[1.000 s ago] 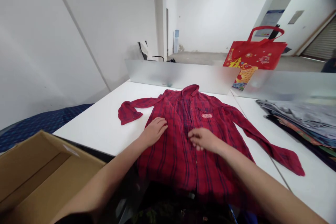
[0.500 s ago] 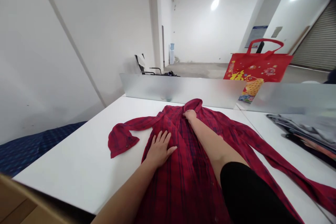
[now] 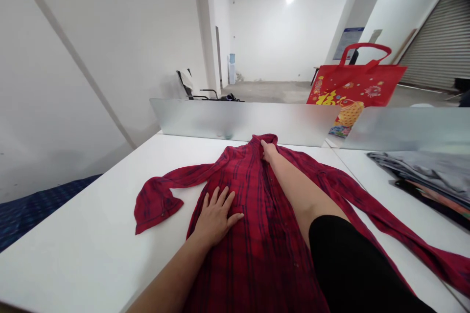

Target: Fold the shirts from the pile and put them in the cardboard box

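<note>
A red and navy plaid shirt (image 3: pixel 235 254) lies front up on the white table (image 3: pixel 91 234), its collar toward the frosted divider. One sleeve bends out to the left; the other stretches to the lower right. Flat on the shirt's left chest, fingers spread, rests my left hand (image 3: pixel 215 217). My right hand (image 3: pixel 269 150) is closed on the shirt's front edge just below the collar, and its fingertips are partly hidden by the cloth. Down the middle, the button edge runs loosely, partly behind my right forearm.
A frosted divider (image 3: pixel 235 120) edges the table's far side. Behind it a red gift bag (image 3: pixel 367 85) stands at the right. Folded clothes (image 3: pixel 426 176) are stacked on the right-hand table. Dark blue patterned cloth (image 3: pixel 44 205) lies beyond the table's left edge.
My right hand has shifted toward the collar with the front edge, and the shirt's left front looks smoother. The left hand stays flat. The view has turned slightly.
</note>
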A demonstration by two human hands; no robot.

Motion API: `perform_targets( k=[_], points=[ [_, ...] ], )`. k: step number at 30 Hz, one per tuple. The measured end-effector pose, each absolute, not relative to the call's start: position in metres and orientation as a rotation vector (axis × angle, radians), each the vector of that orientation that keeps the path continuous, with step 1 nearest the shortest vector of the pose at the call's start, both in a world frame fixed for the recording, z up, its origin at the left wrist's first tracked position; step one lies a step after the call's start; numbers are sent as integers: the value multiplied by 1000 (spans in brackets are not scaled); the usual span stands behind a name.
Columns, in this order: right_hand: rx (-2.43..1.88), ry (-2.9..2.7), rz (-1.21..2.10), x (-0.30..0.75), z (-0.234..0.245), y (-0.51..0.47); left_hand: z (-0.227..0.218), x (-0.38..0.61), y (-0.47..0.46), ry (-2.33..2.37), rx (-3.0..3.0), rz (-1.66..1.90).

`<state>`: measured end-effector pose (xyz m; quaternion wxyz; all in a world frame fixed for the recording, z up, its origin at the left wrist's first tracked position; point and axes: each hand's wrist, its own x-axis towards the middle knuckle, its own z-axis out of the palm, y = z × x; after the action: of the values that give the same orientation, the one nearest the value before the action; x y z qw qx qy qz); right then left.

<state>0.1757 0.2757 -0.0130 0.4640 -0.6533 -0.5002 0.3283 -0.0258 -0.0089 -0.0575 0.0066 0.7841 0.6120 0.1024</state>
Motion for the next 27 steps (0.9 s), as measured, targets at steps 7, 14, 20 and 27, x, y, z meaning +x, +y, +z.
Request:
perform_targets(
  k=[7,14,20,27],
  points=[
    [-1653,-1492,774,184,-24,248,-58,-26,-9,1936,2465,330],
    [-1730,-1650,416,194,-10,229,-60,-27,-10,1884,2470,371],
    [-1494,-2029,125,190,-15,156,-49,-40,3,1919,2389,698],
    [-1386,-2572,43,200,-49,88,-13,-96,76,2283,2266,568]
  ],
)
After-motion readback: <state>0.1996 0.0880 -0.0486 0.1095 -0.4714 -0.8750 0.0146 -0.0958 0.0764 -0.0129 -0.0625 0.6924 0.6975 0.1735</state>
